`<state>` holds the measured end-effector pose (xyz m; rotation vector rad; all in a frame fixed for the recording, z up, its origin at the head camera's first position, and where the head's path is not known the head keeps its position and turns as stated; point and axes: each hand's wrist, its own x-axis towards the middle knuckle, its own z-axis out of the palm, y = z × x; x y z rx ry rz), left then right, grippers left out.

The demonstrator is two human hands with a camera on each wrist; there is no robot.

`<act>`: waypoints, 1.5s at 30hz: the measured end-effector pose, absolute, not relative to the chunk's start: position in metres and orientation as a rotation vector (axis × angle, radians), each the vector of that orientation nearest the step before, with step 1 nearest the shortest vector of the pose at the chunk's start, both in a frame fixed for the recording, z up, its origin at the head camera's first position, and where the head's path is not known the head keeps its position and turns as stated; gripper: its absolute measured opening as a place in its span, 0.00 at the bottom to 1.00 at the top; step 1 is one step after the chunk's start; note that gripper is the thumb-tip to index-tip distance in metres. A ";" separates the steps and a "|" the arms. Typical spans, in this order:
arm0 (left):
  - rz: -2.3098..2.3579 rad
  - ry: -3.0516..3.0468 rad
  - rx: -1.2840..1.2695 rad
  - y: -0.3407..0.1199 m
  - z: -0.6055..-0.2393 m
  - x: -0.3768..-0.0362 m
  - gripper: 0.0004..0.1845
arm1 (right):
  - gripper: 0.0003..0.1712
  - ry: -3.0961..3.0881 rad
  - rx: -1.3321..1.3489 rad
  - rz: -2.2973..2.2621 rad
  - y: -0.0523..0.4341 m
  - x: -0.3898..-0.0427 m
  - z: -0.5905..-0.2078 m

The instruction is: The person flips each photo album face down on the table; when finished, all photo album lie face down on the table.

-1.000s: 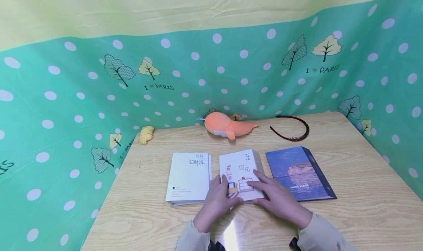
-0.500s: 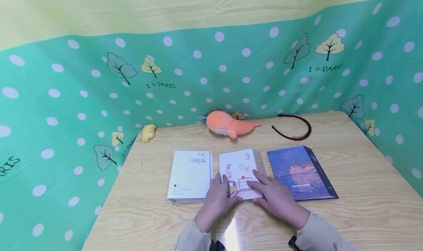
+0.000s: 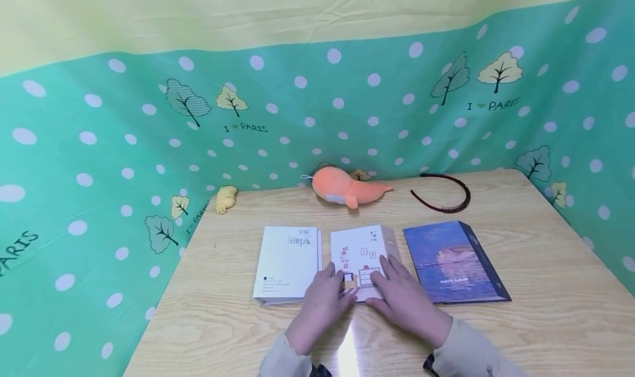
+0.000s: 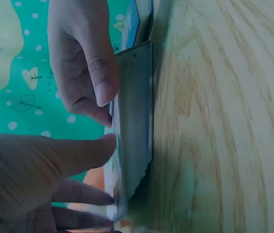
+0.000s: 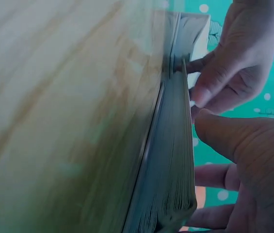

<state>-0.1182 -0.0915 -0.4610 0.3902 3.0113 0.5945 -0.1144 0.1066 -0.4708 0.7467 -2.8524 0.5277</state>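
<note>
Between two other albums lies a white photo album (image 3: 355, 239) with a printed room scene of frames and a chest of drawers. My left hand (image 3: 319, 300) rests at its lower left, with its fingertips at the left edge and the thumb by the front edge. On the lower right of the cover lies my right hand (image 3: 404, 300), its fingers spread. Seen low in the left wrist view, the thick page block (image 4: 136, 111) faces the front. The right wrist view has the thumb and fingers of the right hand (image 5: 253, 160) on the cover, apart from each other.
A white album with Chinese lettering (image 3: 288, 261) lies to the left, a blue photo album (image 3: 446, 264) to the right. Behind them are yellow yarn (image 3: 226, 199), an orange plush whale (image 3: 347, 188) and a dark headband (image 3: 466, 198). A patterned cloth (image 3: 278, 162) hangs beyond the wooden table (image 3: 208, 322).
Both hands have slid slightly left over the middle album, the right hand more clearly. The albums keep their places, while the head view has shifted a little.
</note>
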 end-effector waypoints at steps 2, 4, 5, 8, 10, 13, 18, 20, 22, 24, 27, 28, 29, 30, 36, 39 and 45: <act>0.601 3.040 0.438 -0.095 -0.460 -0.117 0.32 | 0.25 -2.865 0.730 0.561 0.104 -0.114 -0.470; 0.627 3.067 0.468 -0.099 -0.458 -0.116 0.29 | 0.28 -2.879 0.714 0.587 0.102 -0.114 -0.470; 0.645 3.079 0.477 -0.101 -0.457 -0.116 0.28 | 0.30 -2.881 0.714 0.594 0.101 -0.114 -0.470; 0.671 3.132 0.493 -0.110 -0.455 -0.115 0.28 | 0.32 -2.876 0.740 0.605 0.097 -0.114 -0.469; 0.668 3.162 0.498 -0.116 -0.454 -0.116 0.28 | 0.32 -2.877 0.767 0.604 0.094 -0.114 -0.469; 0.638 3.197 0.465 -0.125 -0.455 -0.116 0.28 | 0.31 -2.878 0.819 0.629 0.088 -0.114 -0.470; 0.576 3.224 0.296 -0.144 -0.457 -0.119 0.31 | 0.32 -2.861 0.909 0.757 0.076 -0.116 -0.473; 0.544 3.247 0.229 -0.152 -0.458 -0.121 0.33 | 0.32 -2.849 0.951 0.808 0.071 -0.117 -0.473; 0.528 3.270 0.170 -0.160 -0.458 -0.124 0.34 | 0.33 -2.842 0.983 0.874 0.066 -0.118 -0.474; 0.520 3.288 0.117 -0.168 -0.457 -0.127 0.35 | 0.34 -2.843 1.010 0.953 0.061 -0.120 -0.474; 0.540 3.288 0.047 -0.178 -0.456 -0.130 0.38 | 0.36 -2.855 1.025 1.114 0.054 -0.124 -0.471; 0.550 3.283 0.027 -0.180 -0.456 -0.131 0.39 | 0.36 -2.857 1.028 1.177 0.052 -0.125 -0.470; 0.569 3.273 0.008 -0.183 -0.456 -0.132 0.40 | 0.37 -2.857 1.032 1.238 0.051 -0.127 -0.468; 0.589 3.257 -0.013 -0.185 -0.456 -0.133 0.41 | 0.37 -2.854 1.035 1.306 0.049 -0.128 -0.467; 0.720 3.171 -0.117 -0.193 -0.458 -0.138 0.45 | 0.40 -2.767 1.006 1.753 0.038 -0.135 -0.463; 0.739 3.130 -0.154 -0.195 -0.459 -0.139 0.46 | 0.40 -2.726 0.965 1.973 0.034 -0.137 -0.464; 0.712 3.101 -0.161 -0.198 -0.462 -0.140 0.47 | 0.41 -2.717 0.862 2.219 0.025 -0.140 -0.464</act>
